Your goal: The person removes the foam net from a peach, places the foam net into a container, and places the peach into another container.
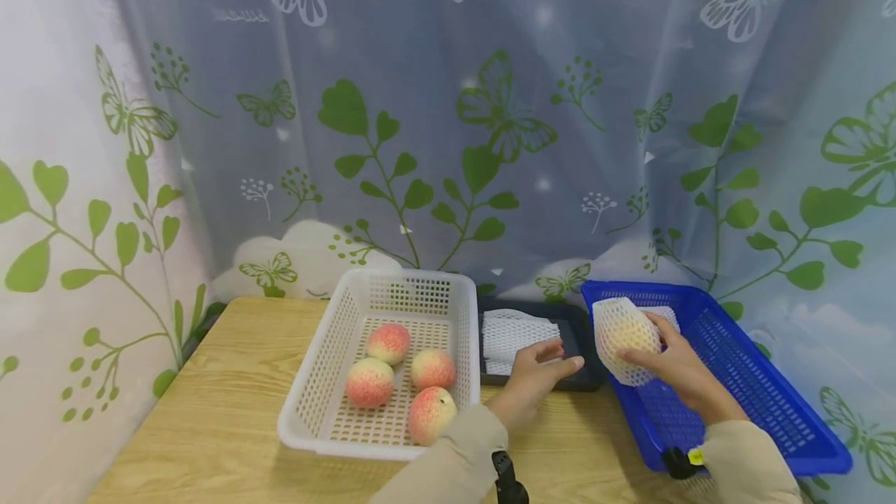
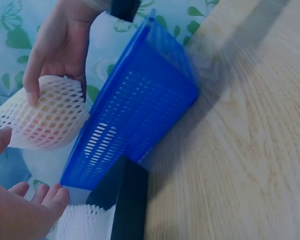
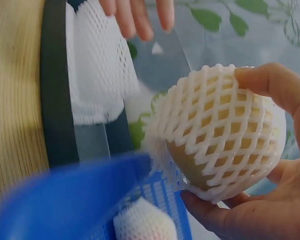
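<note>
My right hand (image 1: 682,368) grips a peach (image 1: 625,337) wrapped in a white foam net sleeve, thumb on one side and fingers on the other. It holds the fruit over the left side of the blue basket (image 1: 777,379). Through a gap in the net, some bare yellowish skin shows in the right wrist view. My left hand (image 1: 530,379) is just above the front of the black tray (image 1: 584,379), its fingers apart and holding nothing. White foam net sleeves (image 1: 514,337) lie flat in that tray. Inside the blue basket sits another net-wrapped peach (image 3: 145,222).
To the left, a white plastic basket (image 1: 301,418) holds several bare red-and-yellow peaches (image 1: 369,383). The black tray stands between the two baskets on a wooden table (image 1: 203,403). Behind them hangs a curtain (image 1: 434,177) with leaves and butterflies.
</note>
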`<state>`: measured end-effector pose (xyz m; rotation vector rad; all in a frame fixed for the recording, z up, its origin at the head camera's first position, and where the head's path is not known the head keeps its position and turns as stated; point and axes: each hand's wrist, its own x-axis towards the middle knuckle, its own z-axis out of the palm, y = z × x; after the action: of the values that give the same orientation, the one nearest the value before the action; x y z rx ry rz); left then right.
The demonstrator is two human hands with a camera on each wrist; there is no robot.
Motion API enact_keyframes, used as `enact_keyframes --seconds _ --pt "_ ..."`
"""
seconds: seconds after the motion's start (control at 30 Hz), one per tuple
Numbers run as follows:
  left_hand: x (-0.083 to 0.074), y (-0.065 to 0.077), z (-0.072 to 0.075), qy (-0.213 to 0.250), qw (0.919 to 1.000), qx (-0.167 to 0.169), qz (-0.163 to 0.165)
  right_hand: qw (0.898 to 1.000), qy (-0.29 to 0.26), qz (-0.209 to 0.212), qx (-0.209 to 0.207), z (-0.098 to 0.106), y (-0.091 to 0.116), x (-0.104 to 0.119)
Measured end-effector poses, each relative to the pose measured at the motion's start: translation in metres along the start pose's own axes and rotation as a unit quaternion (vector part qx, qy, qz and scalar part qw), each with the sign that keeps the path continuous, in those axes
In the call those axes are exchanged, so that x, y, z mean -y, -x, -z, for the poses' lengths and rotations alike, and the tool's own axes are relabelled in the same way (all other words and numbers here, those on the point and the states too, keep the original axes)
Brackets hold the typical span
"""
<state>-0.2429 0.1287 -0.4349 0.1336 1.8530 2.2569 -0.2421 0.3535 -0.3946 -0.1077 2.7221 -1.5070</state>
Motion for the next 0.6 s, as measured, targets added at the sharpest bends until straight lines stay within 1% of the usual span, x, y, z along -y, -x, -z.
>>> enact_keyframes --seconds 0.1,0.17,0.27,0.4,0.53,0.6 --pt "-0.003 0.000 0.006 0.002 1.0000 -0.009 0.000 1.000 -0.007 0.007 0.012 -0.010 0.004 0.008" --pt "-0.005 0.000 0.009 0.002 0.9999 -0.011 0.010 1.000 -0.014 0.012 0.020 -0.017 0.006 0.013" --pt "-0.007 0.001 0.011 0.004 0.9998 -0.009 0.019 0.999 -0.011 0.020 0.031 -0.028 0.008 0.018" --pt "-0.008 0.004 0.013 0.026 0.9995 0.002 0.017 0.998 0.002 0.036 0.046 -0.041 0.010 0.023" --pt "-0.004 0.006 0.016 0.063 0.9976 0.025 0.016 0.995 0.043 0.071 0.047 -0.056 0.012 0.023" --pt "-0.002 0.008 0.018 0.078 0.9961 0.037 0.018 0.992 0.074 0.095 0.036 -0.063 0.012 0.022"
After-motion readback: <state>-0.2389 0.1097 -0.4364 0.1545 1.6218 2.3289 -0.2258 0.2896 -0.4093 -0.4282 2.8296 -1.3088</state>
